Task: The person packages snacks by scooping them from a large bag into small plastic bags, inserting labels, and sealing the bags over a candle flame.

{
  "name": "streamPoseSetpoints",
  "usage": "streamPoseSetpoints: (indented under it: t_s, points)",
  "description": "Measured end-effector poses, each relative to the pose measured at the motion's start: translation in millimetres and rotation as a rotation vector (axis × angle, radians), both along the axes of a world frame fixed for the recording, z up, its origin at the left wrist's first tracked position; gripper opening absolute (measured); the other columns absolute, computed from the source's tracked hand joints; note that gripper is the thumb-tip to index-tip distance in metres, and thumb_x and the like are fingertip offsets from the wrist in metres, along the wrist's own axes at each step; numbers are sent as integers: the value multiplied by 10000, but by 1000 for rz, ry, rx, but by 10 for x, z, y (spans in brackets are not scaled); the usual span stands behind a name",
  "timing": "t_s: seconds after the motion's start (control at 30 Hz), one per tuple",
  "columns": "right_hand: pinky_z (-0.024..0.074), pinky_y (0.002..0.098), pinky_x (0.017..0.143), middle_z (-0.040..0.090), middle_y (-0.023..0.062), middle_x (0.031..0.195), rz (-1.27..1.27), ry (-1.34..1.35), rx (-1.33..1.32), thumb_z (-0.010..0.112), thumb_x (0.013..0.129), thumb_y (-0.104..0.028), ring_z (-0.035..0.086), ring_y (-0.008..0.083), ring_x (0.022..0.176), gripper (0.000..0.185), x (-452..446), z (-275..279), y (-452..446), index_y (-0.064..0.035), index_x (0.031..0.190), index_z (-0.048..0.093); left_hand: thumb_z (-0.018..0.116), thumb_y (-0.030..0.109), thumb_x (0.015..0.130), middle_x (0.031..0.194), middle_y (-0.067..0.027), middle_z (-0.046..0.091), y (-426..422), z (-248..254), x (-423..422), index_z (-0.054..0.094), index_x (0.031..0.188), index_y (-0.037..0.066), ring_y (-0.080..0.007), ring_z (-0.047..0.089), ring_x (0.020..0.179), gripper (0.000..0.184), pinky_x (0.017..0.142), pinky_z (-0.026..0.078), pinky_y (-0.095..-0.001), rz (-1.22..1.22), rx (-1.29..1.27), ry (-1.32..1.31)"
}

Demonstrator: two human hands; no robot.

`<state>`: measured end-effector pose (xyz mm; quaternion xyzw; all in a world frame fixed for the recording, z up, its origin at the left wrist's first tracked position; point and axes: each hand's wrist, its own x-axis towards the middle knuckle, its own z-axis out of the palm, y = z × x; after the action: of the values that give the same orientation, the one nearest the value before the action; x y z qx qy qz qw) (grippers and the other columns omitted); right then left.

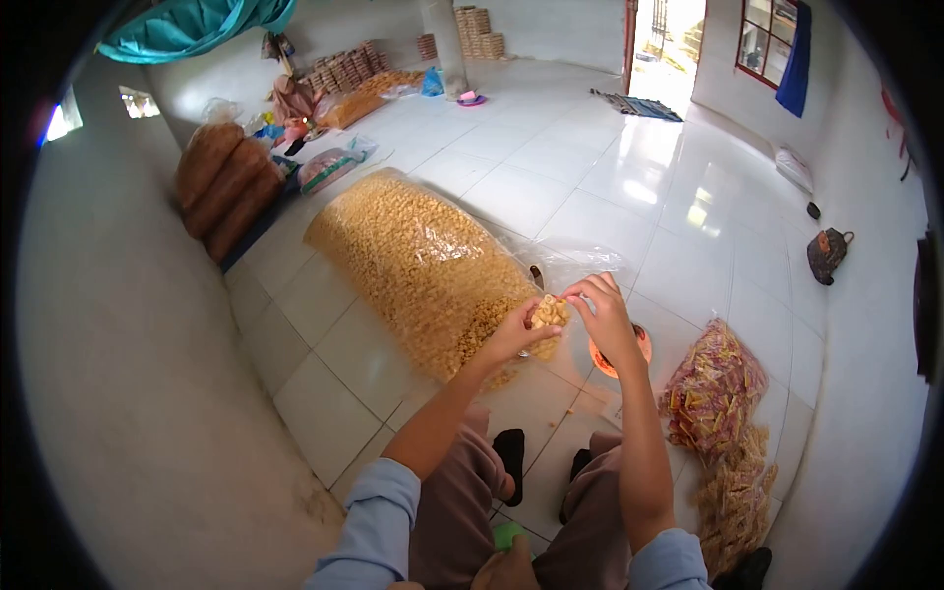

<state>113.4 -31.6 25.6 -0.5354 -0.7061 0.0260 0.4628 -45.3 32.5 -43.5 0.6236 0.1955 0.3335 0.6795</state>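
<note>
My left hand [515, 332] is wrapped round a small clear bag of snacks [549, 313], filled with pale yellow curled pieces. At the bag's upper right edge, the fingers of my right hand [602, 310] are pinched together, with a small reddish spot at their tips that is too small to make out. Just beyond my left hand lies a large clear sack of the same yellow snacks [403, 251], its open end towards me. Below my right hand, partly hidden by the forearm, is an orange dish [639, 339] with dark contents.
A bag of small red and yellow packets [713, 383] lies to the right, with a heap of filled bags [737, 492] below it. Tall brown sacks [231, 182] lean at the left wall. A person [293, 103] sits at the back near stacked packs [344, 69]. A mat [644, 106] lies by the door.
</note>
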Motion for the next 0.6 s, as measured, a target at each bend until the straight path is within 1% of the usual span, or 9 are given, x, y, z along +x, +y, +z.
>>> streamPoseSetpoints:
  t_s: [0.1,0.17,0.2,0.27,0.3,0.37,0.4,0.47,0.6]
  points:
    - [395,301,729,533,57,794,140,16,-28,585,760,-58,473,221,798,64,-139,-142,290,-41,822,588,648,85,774,971,-14,533,192,-156,-212,448,1117,28,-70,515,864,401,736,439,-211,49,-29,47]
    - [405,303,741,532,73,862,153,372,-152,580,762,-52,484,204,814,98,-186,-296,508,-24,856,586,654,86,769,982,-28,532,351,-403,-346,446,1117,28,-86,519,879,410,754,441,-224,197,-36,39]
    - [405,303,741,532,73,862,156,373,-171,580,762,-52,484,204,814,98,-167,-505,650,-24,856,586,654,86,769,982,-28,532,419,-609,-420,446,1117,28,-86,519,879,410,754,441,-224,203,-54,40]
    - [407,335,801,515,94,950,108,330,-450,597,761,-91,491,223,876,162,-55,-1222,958,-25,908,583,656,117,773,990,-24,534,435,-1088,-540,444,1129,44,-83,524,902,421,762,446,-229,396,12,50]
    - [407,335,801,515,94,950,107,334,-477,597,761,-91,491,223,876,162,-12,-1697,1077,-25,908,583,656,117,773,990,-24,534,376,-1283,-565,444,1129,44,-83,524,902,421,762,446,-229,398,-14,58]
    - [394,367,853,491,124,1047,162,-149,-615,655,727,-147,480,280,959,359,29,-2570,1196,-45,1048,531,656,172,784,878,16,498,272,-1608,-603,441,1156,86,-46,472,709,438,602,394,-203,575,-91,296]
    - [394,367,853,491,124,1047,174,-154,-630,655,727,-147,480,280,959,359,-29,-2776,1187,-45,1048,531,656,172,784,878,16,498,248,-1720,-603,441,1156,86,-46,472,709,438,602,394,-203,585,-108,297]
    - [373,405,885,460,146,1128,-77,-147,-503,712,662,-174,435,334,1038,595,-260,-3143,1155,-56,1173,431,658,183,779,873,26,482,198,-1933,-608,455,1139,76,-65,421,662,427,592,379,-200,658,-124,400]
    - [328,421,922,416,174,1146,-75,-164,-477,713,623,-84,394,350,1073,732,-396,-3477,1269,-30,1240,322,668,203,771,887,27,467,193,-2491,-623,463,1139,77,-61,321,586,440,539,317,-188,708,-218,496]
